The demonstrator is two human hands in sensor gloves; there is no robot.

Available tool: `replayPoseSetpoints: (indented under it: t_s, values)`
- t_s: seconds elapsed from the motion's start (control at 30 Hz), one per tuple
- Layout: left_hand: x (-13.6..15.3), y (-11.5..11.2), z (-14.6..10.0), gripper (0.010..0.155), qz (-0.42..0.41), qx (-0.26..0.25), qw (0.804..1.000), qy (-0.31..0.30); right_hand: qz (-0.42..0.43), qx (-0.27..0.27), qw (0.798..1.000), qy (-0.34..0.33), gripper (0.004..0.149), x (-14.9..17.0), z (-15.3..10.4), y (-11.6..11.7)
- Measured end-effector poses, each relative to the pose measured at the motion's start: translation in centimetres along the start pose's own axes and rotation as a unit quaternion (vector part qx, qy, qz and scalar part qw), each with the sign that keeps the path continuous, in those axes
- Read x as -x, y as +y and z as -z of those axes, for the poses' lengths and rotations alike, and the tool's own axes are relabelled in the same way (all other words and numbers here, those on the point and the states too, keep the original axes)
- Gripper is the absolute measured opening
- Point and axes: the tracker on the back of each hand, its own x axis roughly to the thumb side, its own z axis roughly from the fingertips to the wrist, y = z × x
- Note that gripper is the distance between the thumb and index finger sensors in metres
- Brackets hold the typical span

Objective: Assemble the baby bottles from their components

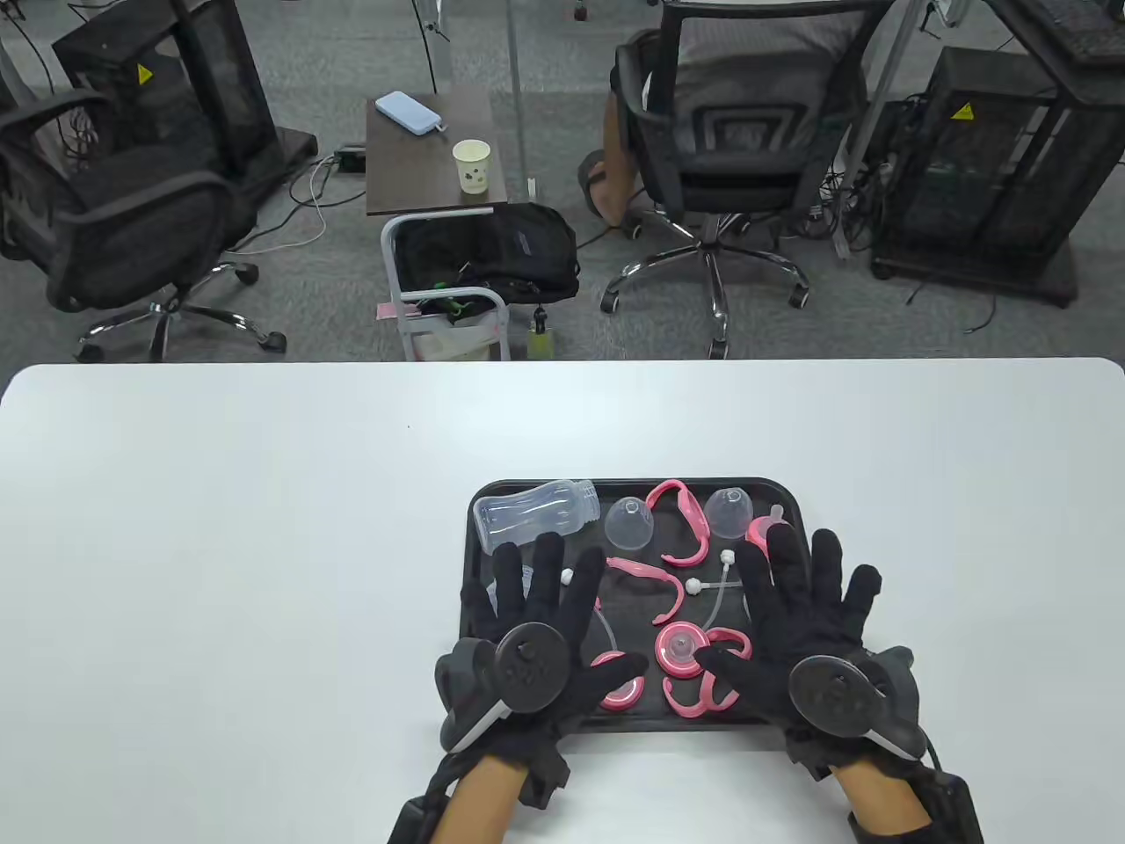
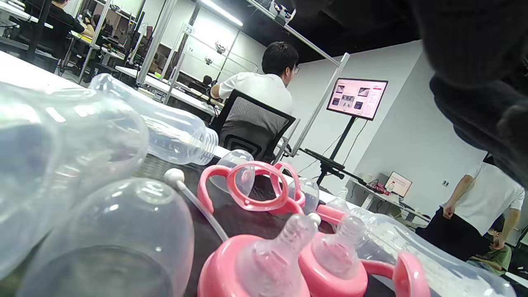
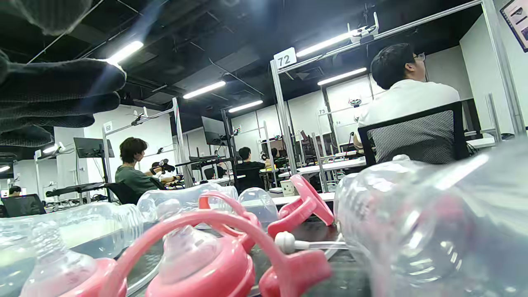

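Observation:
A black tray (image 1: pixel 479 497) near the table's front edge holds baby bottle parts. A clear bottle body (image 1: pixel 534 514) lies at its back left. Two clear dome caps (image 1: pixel 629 522) sit at the back, with pink handle rings (image 1: pixel 684 521) between and below them. A pink collar with a clear teat (image 1: pixel 682 649) sits at the front middle. Thin straws with white ends (image 1: pixel 714 585) lie in the middle. My left hand (image 1: pixel 545 615) hovers flat with fingers spread over the tray's left front. My right hand (image 1: pixel 804 607) hovers flat with fingers spread over the right front. Neither holds anything. Both hands hide parts beneath.
The white table (image 1: pixel 220 545) stretches wide to the left, right and behind the tray. Beyond its far edge stand office chairs (image 1: pixel 712 132), a small side table with a paper cup (image 1: pixel 471 165), and a backpack on the floor.

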Motion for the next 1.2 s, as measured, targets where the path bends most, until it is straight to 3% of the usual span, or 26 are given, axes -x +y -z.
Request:
replayPoseSetpoints:
  t_s: [0.43,0.7,0.8,1.03,1.2]
  values:
    - [-0.4,0.0,-0.1,0.104,-0.005,0.004,1.0,-0.011,0.009,0.009,1.0,0.017,0.098,0.2,-0.3,-0.8]
    - [-0.5,1.3,0.6,0.102,-0.029,0.004,1.0,0.0,0.023,0.004,0.999,0.028,0.098,0.5,-0.2,-0.8]
    - [-0.4,2.6,2.0,0.1,-0.007,0.009,1.0,0.008,0.03,0.01,0.999,0.033,0.098,0.7,-0.4,-1.2]
    - [0.5,8.2,7.6,0.102,0.051,0.053,0.996,0.049,0.053,0.024,0.997,0.048,0.097,1.3,-0.6,-2.1]
    - [0.3,9.5,12.4,0.103,0.109,0.087,0.987,0.085,0.056,0.013,0.997,0.056,0.097,1.7,-0.6,-1.6]
